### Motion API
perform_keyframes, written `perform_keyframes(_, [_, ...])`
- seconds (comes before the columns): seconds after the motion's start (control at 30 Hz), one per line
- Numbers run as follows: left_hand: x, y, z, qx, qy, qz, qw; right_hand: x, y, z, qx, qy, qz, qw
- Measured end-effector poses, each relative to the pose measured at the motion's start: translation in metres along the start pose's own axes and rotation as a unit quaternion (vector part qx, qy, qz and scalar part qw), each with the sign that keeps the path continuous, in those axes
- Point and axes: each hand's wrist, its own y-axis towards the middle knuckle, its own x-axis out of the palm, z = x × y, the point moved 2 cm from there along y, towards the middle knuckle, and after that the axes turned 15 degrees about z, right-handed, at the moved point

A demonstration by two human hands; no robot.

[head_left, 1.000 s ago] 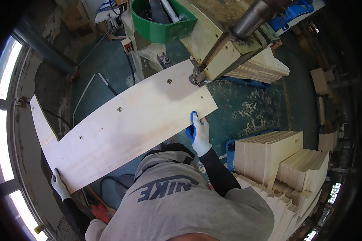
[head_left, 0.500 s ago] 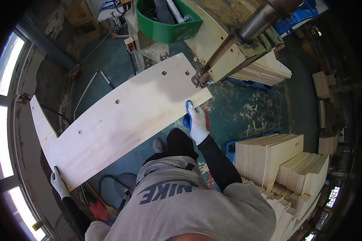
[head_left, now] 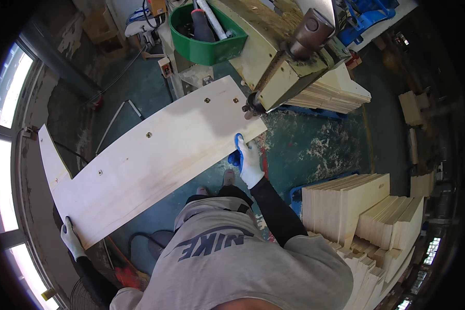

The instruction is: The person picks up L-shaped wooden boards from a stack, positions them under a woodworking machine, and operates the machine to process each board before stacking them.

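Note:
A long, pale plywood panel (head_left: 155, 155) with one curved edge and a notch at its left end lies slanted across in front of me. Several small metal inserts sit along it. My left hand (head_left: 72, 238), in a white glove, grips its near left corner. On the near edge towards the right end, my right hand (head_left: 248, 163) holds the panel, its blue-coated thumb on top and the other fingers partly hidden below. The dark metal tip (head_left: 253, 106) of a pale green machine (head_left: 294, 77) is over the panel's right end; I cannot tell whether it touches.
A green bin (head_left: 207, 49) with tools is fixed beside the machine. Stacked plywood pieces (head_left: 341, 206) stand on a blue pallet at my right, with another stack (head_left: 330, 93) behind the machine. A black cable (head_left: 144, 235) and a fan-like guard (head_left: 85, 294) are at lower left.
My raised leg has come down, and both shoes now show on the floor. The machine's tip looks different and seems lower over the panel. Both hands keep their hold; the view has shifted slightly.

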Motion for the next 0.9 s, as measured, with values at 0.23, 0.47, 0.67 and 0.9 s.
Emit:
perform_keyframes(0.23, [-0.028, -0.031, 0.034, 0.000, -0.022, 0.000, 1.000, -0.011, -0.005, -0.019, 0.053, 0.048, -0.067, 0.995])
perform_keyframes(0.47, [-0.100, -0.037, 0.074, 0.023, 0.003, 0.043, 0.999, -0.023, 0.015, -0.008, 0.104, 0.091, -0.165, 0.977])
perform_keyframes(0.67, [-0.166, -0.159, 0.096, 0.009, -0.010, 0.142, 0.990, -0.029, 0.036, 0.016, 0.189, 0.212, -0.216, 0.934])
perform_keyframes(0.9, [-0.230, -0.282, 0.105, -0.009, 0.056, 0.192, 0.980, -0.052, 0.017, -0.010, 0.201, 0.198, -0.266, 0.922])
